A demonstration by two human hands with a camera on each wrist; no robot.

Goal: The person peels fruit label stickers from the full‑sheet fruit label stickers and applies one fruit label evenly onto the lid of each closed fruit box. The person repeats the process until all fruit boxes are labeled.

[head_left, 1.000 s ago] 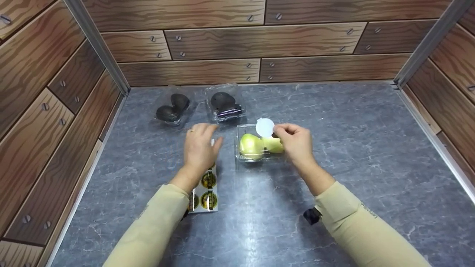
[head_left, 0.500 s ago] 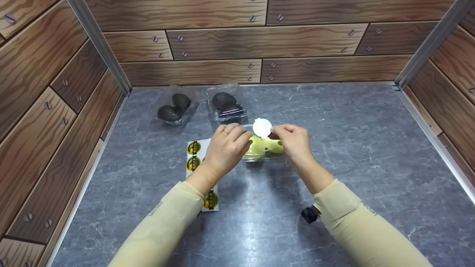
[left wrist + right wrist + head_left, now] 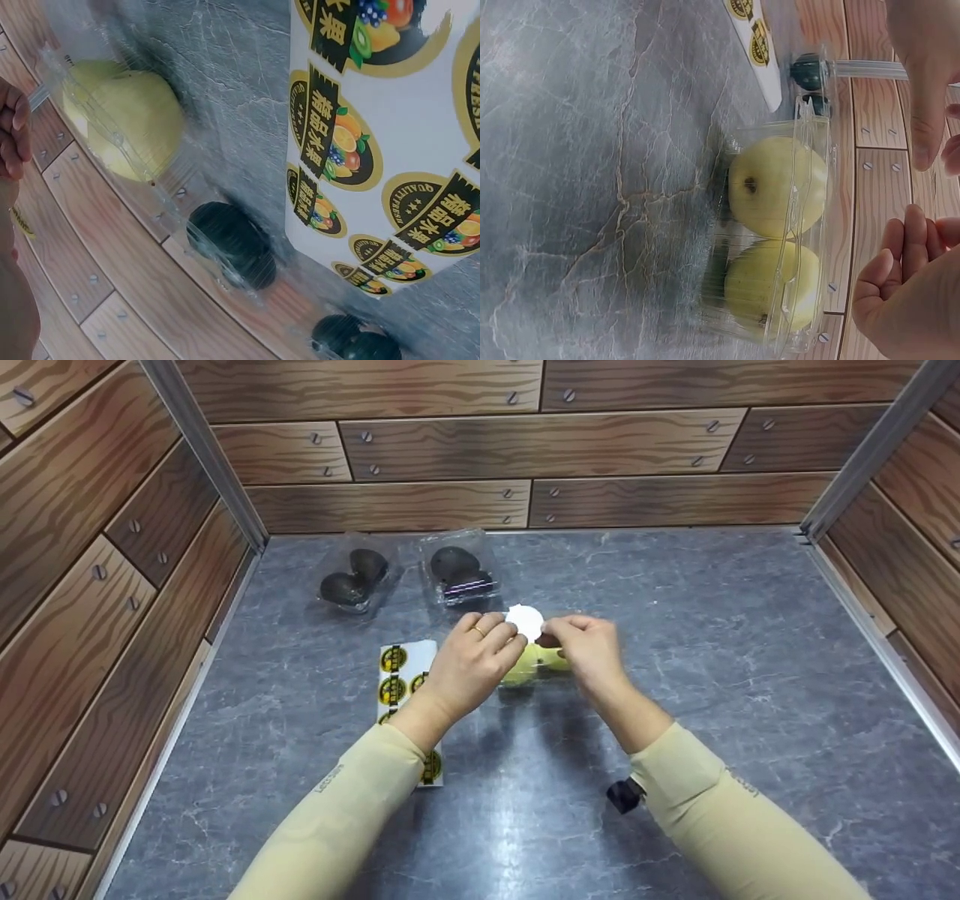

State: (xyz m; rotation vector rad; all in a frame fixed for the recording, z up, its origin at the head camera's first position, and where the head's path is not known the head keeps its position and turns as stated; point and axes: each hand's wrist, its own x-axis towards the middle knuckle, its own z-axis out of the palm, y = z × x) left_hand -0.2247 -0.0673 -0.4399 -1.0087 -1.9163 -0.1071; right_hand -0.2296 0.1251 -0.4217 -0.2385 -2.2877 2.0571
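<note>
A round white sticker [image 3: 525,622], plain side up with a small tab, is pinched at its right edge by my right hand [image 3: 594,652]. My left hand [image 3: 478,664], fingers bent, overlaps the sticker's left edge; its thumb is hidden in the head view, so whether it pinches is unclear. Below both hands stands a transparent plastic box [image 3: 802,217] with two yellow-green pears [image 3: 776,187], partly covered in the head view. Under my left forearm lies a sheet of round fruit labels [image 3: 405,667], whose printed labels [image 3: 341,146] fill much of the left wrist view.
Two transparent boxes with dark, rounded fruits stand at the back left: the left box [image 3: 356,574] and the right box [image 3: 459,570]. Wood-patterned walls [image 3: 525,442] enclose the grey marbled table [image 3: 720,660] at the back and sides.
My left hand has moved right from above the label sheet to the sticker, uncovering more labels. The sticker and my right hand have shifted slightly left and nearer. The boxes have stayed in place.
</note>
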